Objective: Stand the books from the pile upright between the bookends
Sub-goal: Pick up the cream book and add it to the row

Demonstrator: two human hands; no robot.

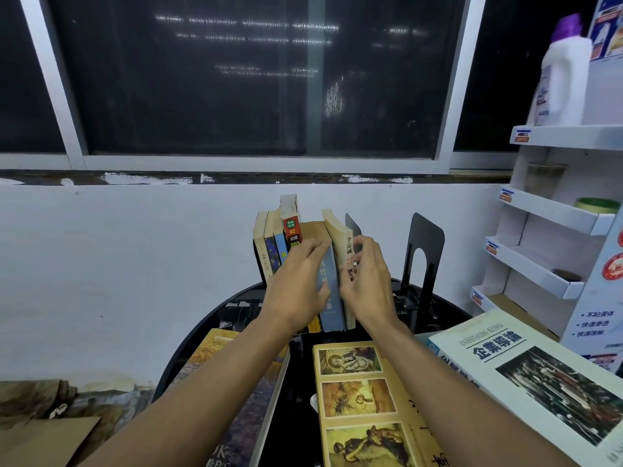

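Nearest, at the bottom centre, a yellow book (pixel 364 399) with three pictures on its cover lies flat on the round black table (pixel 293 382); a white book (pixel 526 369) lies flat at the lower right, on top of another one; a third flat book with a painted cover (pixel 215 352) is at the lower left, partly under the left forearm. Both arms reach up to the middle of the frame, where the upright books (pixel 274 244) stand in a row near the wall; the left hand (pixel 296 281) grips the blue-grey book (pixel 332 305), with the thumb on its spine and the fingers curled over its upper part; the right hand (pixel 367 281) holds the cream book (pixel 344 244) just beside it, fingers bent round its right side. One black bookend (pixel 352 225) shows just behind the right fingers; a second black bookend (pixel 424 257) stands apart, more to the right. White shelves (pixel 553 210) fill the right edge, with a white bottle (pixel 563 79) on top.
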